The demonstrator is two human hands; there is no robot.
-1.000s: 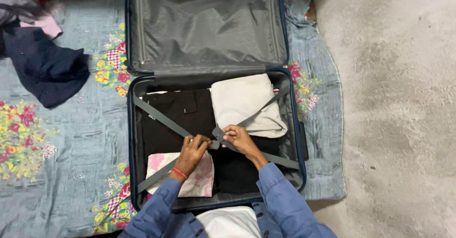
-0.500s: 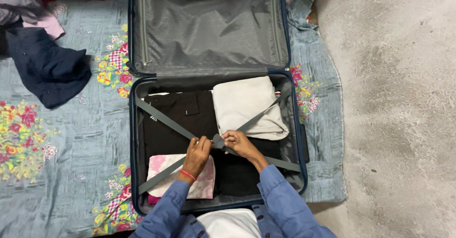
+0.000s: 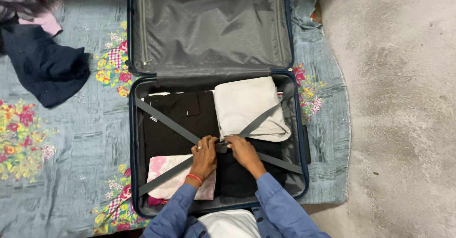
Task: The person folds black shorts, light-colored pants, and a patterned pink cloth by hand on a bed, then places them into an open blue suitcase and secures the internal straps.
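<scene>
Nearest: left hand (image 3: 204,153) and right hand (image 3: 241,150), each pinched on one half of the small dark buckle (image 3: 221,147) at the crossing of the grey elastic straps (image 3: 167,121), mid-way over the lower half of the open suitcase (image 3: 133,138). Straps likely light, stretchy, limp; best gripped at the rigid buckle. Beneath: soft folded black garments (image 3: 178,119), pink-and-white cloth (image 3: 166,169), white folded cloth (image 3: 244,106). Farther: grey zipped lid lining (image 3: 209,27); dark blue garment (image 3: 45,69) on floral mat (image 3: 57,162).

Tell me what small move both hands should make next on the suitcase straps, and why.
Probably press the buckle halves together until they latch: the left hand and right hand already meet at it, where the grey straps cross over the folded clothes.
</scene>
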